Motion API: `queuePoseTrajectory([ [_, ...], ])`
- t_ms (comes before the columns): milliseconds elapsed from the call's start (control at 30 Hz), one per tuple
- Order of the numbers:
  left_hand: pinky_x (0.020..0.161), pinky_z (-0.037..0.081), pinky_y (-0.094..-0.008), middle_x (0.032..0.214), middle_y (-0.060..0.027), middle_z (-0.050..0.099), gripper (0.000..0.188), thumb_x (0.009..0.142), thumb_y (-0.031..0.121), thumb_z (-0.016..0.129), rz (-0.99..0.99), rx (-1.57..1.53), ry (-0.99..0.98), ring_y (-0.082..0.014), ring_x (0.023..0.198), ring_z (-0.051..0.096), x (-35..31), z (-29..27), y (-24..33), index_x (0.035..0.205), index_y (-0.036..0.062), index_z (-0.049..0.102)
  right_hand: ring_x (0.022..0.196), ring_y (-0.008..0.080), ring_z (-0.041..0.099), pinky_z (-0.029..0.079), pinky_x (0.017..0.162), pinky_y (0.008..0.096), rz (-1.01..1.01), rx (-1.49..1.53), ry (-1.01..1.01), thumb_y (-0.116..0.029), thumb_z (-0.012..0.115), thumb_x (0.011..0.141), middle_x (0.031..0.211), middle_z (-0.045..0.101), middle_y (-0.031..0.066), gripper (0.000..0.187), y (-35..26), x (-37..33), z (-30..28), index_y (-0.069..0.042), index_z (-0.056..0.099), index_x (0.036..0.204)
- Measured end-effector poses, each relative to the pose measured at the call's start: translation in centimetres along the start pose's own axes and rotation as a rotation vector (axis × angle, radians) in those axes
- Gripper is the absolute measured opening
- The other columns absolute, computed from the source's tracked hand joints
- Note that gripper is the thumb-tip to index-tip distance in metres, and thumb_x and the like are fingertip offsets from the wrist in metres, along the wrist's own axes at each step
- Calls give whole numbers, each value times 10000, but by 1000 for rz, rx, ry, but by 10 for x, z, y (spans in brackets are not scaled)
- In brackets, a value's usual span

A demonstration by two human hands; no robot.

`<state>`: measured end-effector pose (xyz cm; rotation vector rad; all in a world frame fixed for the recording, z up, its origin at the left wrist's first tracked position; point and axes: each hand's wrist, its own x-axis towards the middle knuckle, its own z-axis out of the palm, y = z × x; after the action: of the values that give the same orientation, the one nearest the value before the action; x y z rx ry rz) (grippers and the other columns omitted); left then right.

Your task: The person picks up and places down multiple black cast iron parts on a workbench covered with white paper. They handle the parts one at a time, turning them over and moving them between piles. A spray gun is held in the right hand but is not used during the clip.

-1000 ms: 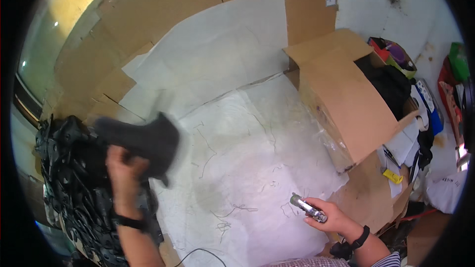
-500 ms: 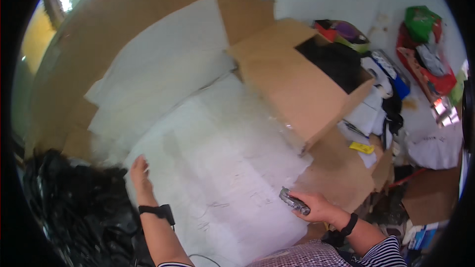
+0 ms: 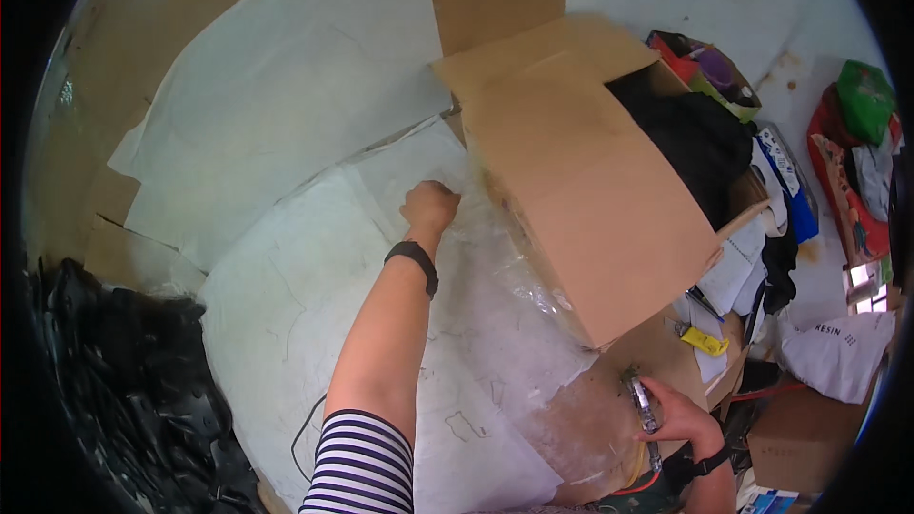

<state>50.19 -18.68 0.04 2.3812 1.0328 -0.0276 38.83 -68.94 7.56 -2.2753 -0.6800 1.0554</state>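
My left hand [image 3: 431,206] is closed in a fist over the upper part of a pale translucent sheet [image 3: 314,266], beside a large cardboard box. Its fingers are turned away, so anything inside them is hidden. At the lower right, my right hand [image 3: 678,414] is wrapped round a small silvery metal tool [image 3: 642,402]; its exact kind does not show. An orange-red hose [image 3: 636,489] runs near the tool's lower end. Tool and hand are over bare brown cardboard, just off the sheet's right edge.
The cardboard box [image 3: 581,181] holds black material [image 3: 685,138]. A yellow-handled cutter [image 3: 703,339] lies right of it, near papers and bags. Crumpled black plastic [image 3: 133,381] is heaped at the left. A second pale sheet [image 3: 295,95] leans at the back.
My left hand has moved from the sheet's left edge to its upper middle and closed. My right hand has shifted right with the tool, off the sheet. The view has shifted too.
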Motion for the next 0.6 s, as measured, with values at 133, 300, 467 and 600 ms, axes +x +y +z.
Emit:
queuePoseTrajectory([
  [133, 837, 498, -411, 958, -129, 706, 285, 746, 316, 672, 29, 62, 90, -318, 949, 655, -6, 0, -32, 910, 92, 737, 1143, 386, 524, 431, 982, 421, 74, -185, 15, -419, 851, 612, 1263, 517, 224, 972, -18, 0, 24, -16, 396, 1370],
  [300, 671, 505, -369, 766, -155, 689, 214, 725, 215, 684, 5, -128, 297, -280, 715, 659, -41, -28, -148, 792, 14, 710, 1139, 397, 529, 433, 974, 444, -74, -209, 59, -334, 807, 659, 1219, 551, 260, 780, -12, 2, 3, -14, 493, 1298],
  [467, 587, 460, -295, 674, -79, 656, 159, 759, 124, 685, -78, -310, 494, -148, 613, 584, -85, -63, -252, 785, -33, 686, 1193, 416, 452, 373, 1022, 470, 93, -534, 727, -138, 710, 668, 1232, 523, 228, 623, 72, 27, -18, 26, 501, 1231],
  [600, 617, 441, -262, 734, -45, 628, 189, 799, 145, 702, -197, -512, 417, -116, 666, 550, -121, -96, -281, 867, -31, 683, 1088, 412, 484, 397, 963, 481, 160, -604, 799, -60, 673, 632, 1142, 539, 223, 550, 98, 40, -22, 21, 530, 1156],
])
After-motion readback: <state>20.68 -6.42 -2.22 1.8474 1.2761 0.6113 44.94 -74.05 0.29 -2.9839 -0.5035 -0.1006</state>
